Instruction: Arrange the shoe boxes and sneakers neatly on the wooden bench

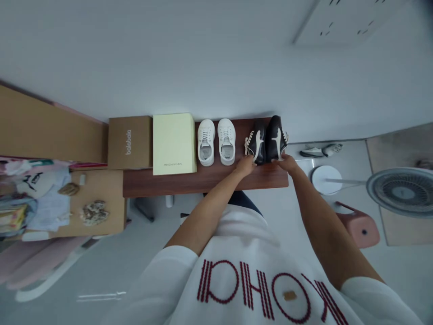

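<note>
Fingers of the left hand (245, 166) and right hand (287, 162) rest at the heels of the black shoes (268, 139), standing at the surface's (203, 180) right end; whether they grip cannot be told.

On the bench (209, 181), boxes (174, 143) lie left of two shoe pairs (226, 142).

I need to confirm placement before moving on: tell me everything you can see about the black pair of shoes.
The black shoes are a low pair, glossy like leather, each with a white stripe and a pale fringed flap. They stand upright, side by side and touching, toes toward the wall, at the right end of the brown wooden shelf, beside the white sneakers. The left hand touches one heel, the right hand the other; the grip is hidden.
</note>
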### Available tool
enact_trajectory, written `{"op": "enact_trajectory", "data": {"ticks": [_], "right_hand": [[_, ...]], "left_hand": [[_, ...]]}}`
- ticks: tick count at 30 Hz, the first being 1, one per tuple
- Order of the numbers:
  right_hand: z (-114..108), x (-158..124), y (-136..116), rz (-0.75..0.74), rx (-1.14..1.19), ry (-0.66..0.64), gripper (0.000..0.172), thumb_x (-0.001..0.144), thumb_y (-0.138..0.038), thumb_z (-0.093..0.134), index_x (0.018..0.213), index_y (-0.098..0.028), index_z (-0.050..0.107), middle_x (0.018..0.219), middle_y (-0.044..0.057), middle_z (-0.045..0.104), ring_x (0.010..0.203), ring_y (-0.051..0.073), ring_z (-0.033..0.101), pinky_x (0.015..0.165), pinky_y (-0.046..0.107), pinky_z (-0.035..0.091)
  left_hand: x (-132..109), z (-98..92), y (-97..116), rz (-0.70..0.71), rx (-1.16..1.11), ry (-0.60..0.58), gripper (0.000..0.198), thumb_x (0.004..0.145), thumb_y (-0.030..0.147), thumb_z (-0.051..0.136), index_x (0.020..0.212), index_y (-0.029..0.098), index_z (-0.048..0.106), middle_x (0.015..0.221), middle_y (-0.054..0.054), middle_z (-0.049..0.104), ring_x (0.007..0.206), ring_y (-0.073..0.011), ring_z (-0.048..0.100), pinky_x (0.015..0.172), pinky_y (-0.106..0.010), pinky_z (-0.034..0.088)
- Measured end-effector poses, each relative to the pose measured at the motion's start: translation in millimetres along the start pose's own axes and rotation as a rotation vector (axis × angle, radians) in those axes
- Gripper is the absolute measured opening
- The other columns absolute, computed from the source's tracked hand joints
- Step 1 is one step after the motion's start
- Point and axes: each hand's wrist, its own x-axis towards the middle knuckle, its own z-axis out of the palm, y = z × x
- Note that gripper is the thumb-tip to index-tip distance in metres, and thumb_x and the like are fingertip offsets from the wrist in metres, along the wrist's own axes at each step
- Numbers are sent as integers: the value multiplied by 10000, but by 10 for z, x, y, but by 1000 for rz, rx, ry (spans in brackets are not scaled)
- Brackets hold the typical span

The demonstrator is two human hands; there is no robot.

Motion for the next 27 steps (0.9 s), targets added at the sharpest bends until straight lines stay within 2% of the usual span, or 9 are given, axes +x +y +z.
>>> {"op": "enact_trajectory", "data": {"ticks": [2,4,10,15,21,27], "right_hand": [[-5,68,63,-9,77,-61,457,827,-493,715,1123,-145,714,915,77,755,891,268,690,835,397,560],[3,80,44,-14,69,-29,452,821,-497,740,1122,-162,704,950,82,759,919,284,693,823,387,552],[-68,-35,-168,-273,-243,57,343,942,-469,639,1113,-174,684,1035,158,743,1036,339,669,925,426,477],[-69,-148,-377,-387,-425,95,285,961,-378,604,1101,-145,691,954,179,731,1000,347,635,998,472,381],[34,-155,-593,-388,-512,38,266,949,-289,611,1127,-112,700,981,206,751,1031,354,635,1040,481,322],[86,-129,-644,-339,-543,-12,263,971,-221,545,1125,-85,710,993,228,767,1036,343,649,1048,483,301]], "left_hand": [[56,48,46,-42,25,-11,363,975,270,662,1296,106,617,1329,-204,694,1248,-302,659,1036,-392,507],[66,47,69,-56,56,1,366,984,295,653,1297,108,617,1279,-199,713,1220,-310,669,1005,-391,517],[-19,-133,162,75,218,61,304,1013,270,585,1278,137,654,1164,-176,751,1189,-311,689,1024,-389,490],[-42,-199,299,52,312,92,317,1020,203,534,1302,113,646,1125,-186,761,1143,-296,707,1043,-407,470],[81,-148,385,15,340,99,327,1029,112,435,1256,74,667,1102,-200,763,1138,-288,706,1067,-416,452],[199,-66,442,-30,313,91,329,1018,73,429,1235,49,675,1086,-219,760,1121,-285,714,1067,-409,448]]}}
